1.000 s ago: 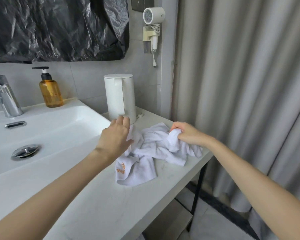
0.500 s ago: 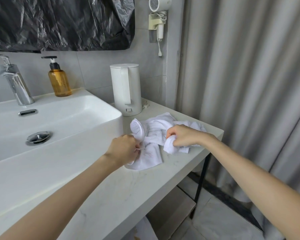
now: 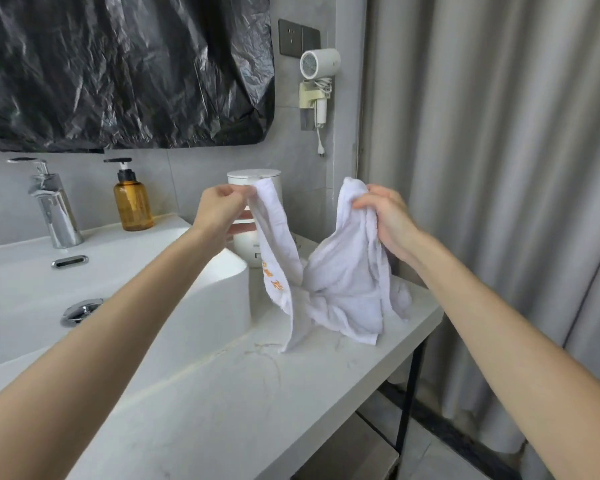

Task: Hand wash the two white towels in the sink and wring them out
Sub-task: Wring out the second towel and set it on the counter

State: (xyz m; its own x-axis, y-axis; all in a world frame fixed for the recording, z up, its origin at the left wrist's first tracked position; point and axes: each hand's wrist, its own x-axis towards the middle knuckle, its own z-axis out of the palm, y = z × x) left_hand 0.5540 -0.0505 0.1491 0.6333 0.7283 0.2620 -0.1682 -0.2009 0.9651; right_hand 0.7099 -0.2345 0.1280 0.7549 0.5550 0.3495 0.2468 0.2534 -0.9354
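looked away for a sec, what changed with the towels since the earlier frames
Both hands pulled the white towels upward from the counter: left hand now pinches one end, right hand grips the other; lower folds still rest on it. Kettle, soap bottle, faucet and sink stayed put.

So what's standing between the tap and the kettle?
An amber soap bottle stands on the sink rim between the tap and the white kettle, seen in the head view.
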